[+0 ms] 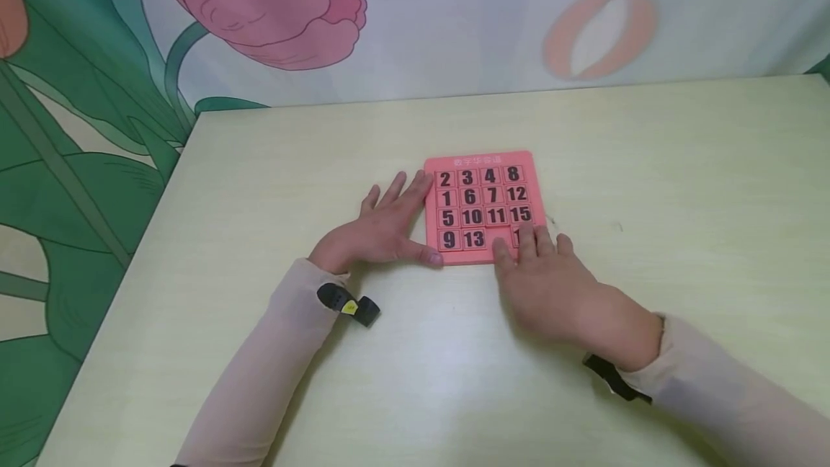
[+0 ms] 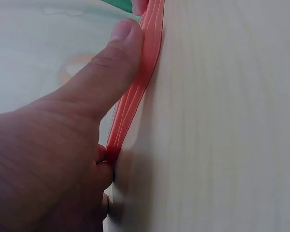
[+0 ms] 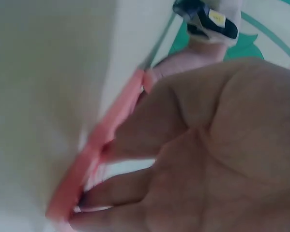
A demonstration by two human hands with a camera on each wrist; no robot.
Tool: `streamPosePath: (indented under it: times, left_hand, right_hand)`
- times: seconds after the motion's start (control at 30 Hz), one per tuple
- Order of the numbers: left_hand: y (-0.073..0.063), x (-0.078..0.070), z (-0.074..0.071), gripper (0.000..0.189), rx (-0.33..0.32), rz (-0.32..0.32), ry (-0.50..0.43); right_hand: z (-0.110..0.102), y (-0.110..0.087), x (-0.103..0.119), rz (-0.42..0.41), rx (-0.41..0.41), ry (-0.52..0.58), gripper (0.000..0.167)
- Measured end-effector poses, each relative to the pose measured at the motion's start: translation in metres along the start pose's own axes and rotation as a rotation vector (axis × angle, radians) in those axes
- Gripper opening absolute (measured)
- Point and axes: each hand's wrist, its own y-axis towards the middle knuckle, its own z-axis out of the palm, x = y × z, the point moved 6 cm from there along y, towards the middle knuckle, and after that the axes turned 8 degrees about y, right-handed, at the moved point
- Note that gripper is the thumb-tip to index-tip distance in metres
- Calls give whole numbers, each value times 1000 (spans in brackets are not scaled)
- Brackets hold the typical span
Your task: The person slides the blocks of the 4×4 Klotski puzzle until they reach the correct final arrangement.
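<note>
A pink sliding number puzzle [image 1: 480,259] lies flat on the table, its black-numbered tiles in rows. In the bottom row, a gap sits right of tile 13 [image 1: 474,239]. My left hand [image 1: 379,233] rests at the board's left side with fingers spread and extended. Its thumb [image 2: 118,53] touches the front edge near the left corner. My right hand [image 1: 551,287] lies over the lower right corner, fingertips on the tiles there. They partly cover the bottom-right tile, so its full number is hidden. In the right wrist view, the board [image 3: 118,108] is blurred beside the fingers.
The pale wooden table [image 1: 292,157] extends around the board. Behind it hangs a cloth [image 1: 467,20] printed with flowers and leaves. Dark wrist devices [image 1: 350,305] are strapped over both light sleeves.
</note>
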Motion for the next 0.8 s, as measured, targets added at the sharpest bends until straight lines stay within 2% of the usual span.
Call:
streamPosePath:
  times: [0.23, 0.33, 0.43, 0.57, 0.8]
  left_hand:
    - [0, 0, 0, 129, -1, -1, -6]
    - [0, 1, 0, 129, 2, 0, -7]
    - [1, 1, 2, 129, 3, -1, -9]
    - [0, 2, 2, 130, 9, -6, -6]
    - [0, 0, -1, 129, 5, -9, -4]
  right_hand:
    - [3, 4, 8, -136, -25, 23, 64]
    - [-6, 4, -1, -128, -40, 21, 62]
    - [-14, 6, -15, -84, -47, 7, 60]
    - [-14, 9, -23, -52, -4, 24, 57]
    - [-15, -3, -16, -107, 47, 75, 58]
